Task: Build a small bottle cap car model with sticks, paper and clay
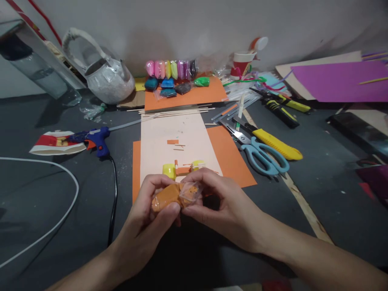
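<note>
Between my two hands is a small clear packet of orange modelling clay (166,196), held just above the table's near side. My left hand (151,214) is closed round the packet's left part, with the thumb pressed on its front. My right hand (218,202) pinches the packet's crumpled plastic end. Just beyond my fingers lies a small model with yellow wheel-like pieces (169,170) and an orange strip (183,170), partly hidden by my hands. It rests on a pale board (169,129) laid over orange card (230,153).
A blue glue gun (98,141) lies left with its black cord. Blue-handled scissors (260,155) and a yellow cutter (277,144) lie right. Several clay packets (172,69), a silver kettle-like pot (109,81), a paper cup (242,64) and purple paper (339,81) stand or lie behind.
</note>
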{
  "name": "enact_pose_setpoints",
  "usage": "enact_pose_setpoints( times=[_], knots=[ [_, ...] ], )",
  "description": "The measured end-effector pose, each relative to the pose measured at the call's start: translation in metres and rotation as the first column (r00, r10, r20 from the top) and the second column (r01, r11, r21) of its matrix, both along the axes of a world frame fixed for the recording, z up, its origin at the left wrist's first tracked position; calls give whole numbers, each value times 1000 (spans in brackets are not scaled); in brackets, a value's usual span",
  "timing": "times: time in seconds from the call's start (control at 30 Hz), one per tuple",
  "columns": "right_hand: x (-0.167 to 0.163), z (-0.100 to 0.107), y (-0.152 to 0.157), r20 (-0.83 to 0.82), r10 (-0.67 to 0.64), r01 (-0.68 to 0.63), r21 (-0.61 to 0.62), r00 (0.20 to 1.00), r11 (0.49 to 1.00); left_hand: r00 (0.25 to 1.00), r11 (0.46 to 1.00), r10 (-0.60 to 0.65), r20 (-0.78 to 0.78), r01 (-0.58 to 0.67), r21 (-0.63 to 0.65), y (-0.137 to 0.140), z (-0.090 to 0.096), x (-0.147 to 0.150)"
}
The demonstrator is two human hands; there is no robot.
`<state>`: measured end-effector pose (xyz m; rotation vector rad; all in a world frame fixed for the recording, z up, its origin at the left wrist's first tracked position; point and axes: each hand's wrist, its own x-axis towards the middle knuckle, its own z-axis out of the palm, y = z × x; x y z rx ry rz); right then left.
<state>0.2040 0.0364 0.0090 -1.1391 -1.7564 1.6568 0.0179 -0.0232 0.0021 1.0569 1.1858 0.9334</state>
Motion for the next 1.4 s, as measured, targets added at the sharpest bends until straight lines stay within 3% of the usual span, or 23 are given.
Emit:
enact_pose_setpoints(
  times=[0.23,0.57,0.83,0.9,1.0,1.1,1.27,1.4],
  knots=[
    [2,-4,-2,85,17,-28,135,996,990,999,999,22,-49,-20,37,4,-2,0],
    [4,-1,-2,128,54,-79,201,990,976,953,996,-13,304,39,-78,7,-3,2],
    [5,-3,-1,111,76,-111,350,991,930,941,989,113,320,-76,-128,11,-8,5],
    [7,-3,-1,35,39,-50,442,999,895,933,981,158,322,-112,-155,12,-8,5],
    [12,-1,0,-110,25,51,639,994,768,913,975,207,351,-165,-145,12,-8,6],
    [14,1,2,-79,91,-7,719,993,695,908,980,183,378,-138,-144,13,-8,5],
    [12,-3,4,-58,50,5,703,997,711,934,983,50,355,18,-184,14,-9,0],
    [11,-5,4,-41,14,15,614,999,789,954,985,36,297,15,-170,13,-9,-1]
  ],
)
